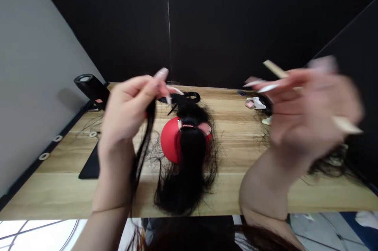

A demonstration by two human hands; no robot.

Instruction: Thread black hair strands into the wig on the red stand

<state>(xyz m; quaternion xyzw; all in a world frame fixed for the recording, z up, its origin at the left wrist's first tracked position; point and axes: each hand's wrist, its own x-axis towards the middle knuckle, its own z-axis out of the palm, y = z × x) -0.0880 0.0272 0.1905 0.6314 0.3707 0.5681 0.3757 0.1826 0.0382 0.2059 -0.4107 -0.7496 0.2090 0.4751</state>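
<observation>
My left hand [132, 103] is raised at the left of the worktable, its fingertips pinched on a strand of long dark hair [144, 144] that hangs down past the wrist. At the right, my right hand [313, 109] is blurred by motion. It grips a pale, wooden-looking stick [274, 68] whose two ends show on either side of the hand. Between and beyond the hands sits a red dome-shaped form [169, 140]. Black hair [190, 160] lies over it, parted across a narrow strip with a pink patch [203, 128] at one end.
The wood-grain table [233, 188] meets dark panels at the back. A black cylindrical speaker [93, 89] stands at the back left, near a flat black item [90, 164] and small white rings [57, 138]. White crumpled tissue [259, 103] and loose dark hair [333, 164] lie at right.
</observation>
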